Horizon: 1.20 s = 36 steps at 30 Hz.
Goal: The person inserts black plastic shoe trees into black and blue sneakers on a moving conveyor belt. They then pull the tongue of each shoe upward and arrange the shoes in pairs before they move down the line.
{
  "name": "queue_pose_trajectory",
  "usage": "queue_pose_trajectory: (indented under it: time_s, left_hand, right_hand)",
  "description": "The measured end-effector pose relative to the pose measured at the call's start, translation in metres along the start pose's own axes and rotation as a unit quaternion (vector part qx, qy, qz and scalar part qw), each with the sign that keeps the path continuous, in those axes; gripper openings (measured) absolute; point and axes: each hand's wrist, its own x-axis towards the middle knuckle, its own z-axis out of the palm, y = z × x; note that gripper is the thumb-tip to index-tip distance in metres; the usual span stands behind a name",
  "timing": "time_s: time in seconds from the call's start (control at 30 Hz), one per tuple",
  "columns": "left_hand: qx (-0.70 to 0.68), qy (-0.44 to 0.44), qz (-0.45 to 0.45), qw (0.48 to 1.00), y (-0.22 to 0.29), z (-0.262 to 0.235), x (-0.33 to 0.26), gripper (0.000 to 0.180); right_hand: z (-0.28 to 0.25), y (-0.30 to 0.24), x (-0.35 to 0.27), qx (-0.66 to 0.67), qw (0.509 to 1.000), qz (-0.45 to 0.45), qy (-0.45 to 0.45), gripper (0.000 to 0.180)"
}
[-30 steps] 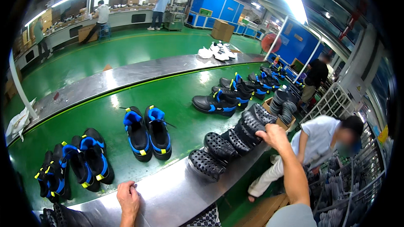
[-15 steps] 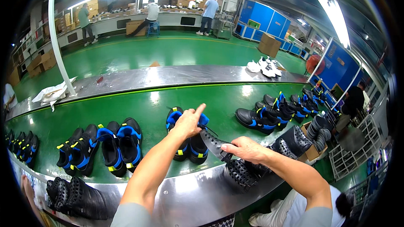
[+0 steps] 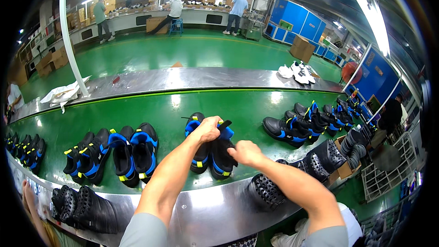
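Both hands work on the black-and-blue shoe (image 3: 218, 155) near the front edge of the green belt (image 3: 219, 105), the left hand (image 3: 208, 129) gripping its top, the right hand (image 3: 246, 152) pinching its side, with bare belt behind.

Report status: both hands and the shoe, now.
Left hand gripping the top of the black and blue shoe. Right hand pinching its side. Shoe on the green belt, partner shoe alongside. Nothing in the way.
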Motion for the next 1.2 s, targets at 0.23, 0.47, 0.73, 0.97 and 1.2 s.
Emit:
queue_pose_trajectory:
  time_s: [0.23, 0.47, 0.73, 0.97, 1.2]
  left_hand:
    - [-0.009, 0.062, 0.019, 0.998, -0.023, 0.009, -0.014, 0.039]
    - [-0.003, 0.087, 0.055, 0.995, -0.02, 0.015, -0.023, 0.032]
    - [0.078, 0.262, 0.129, 0.953, 0.006, 0.017, -0.063, 0.037]
    - [0.211, 0.132, -0.1, 0.963, 0.009, 0.026, -0.163, 0.038]
    - [0.25, 0.165, -0.068, 0.952, 0.04, 0.027, -0.179, 0.036]
  right_hand:
    - [0.077, -0.067, 0.042, -0.002, 0.99, 0.089, 0.111, 0.016]
    - [0.085, -0.051, 0.06, 0.04, 0.988, 0.112, 0.1, 0.019]
    - [0.067, -0.052, -0.044, 0.114, 0.927, -0.024, 0.358, 0.047]
    - [0.1, -0.061, -0.043, 0.178, 0.958, 0.023, 0.224, 0.037]
    - [0.104, -0.048, -0.057, 0.226, 0.943, 0.019, 0.246, 0.045]
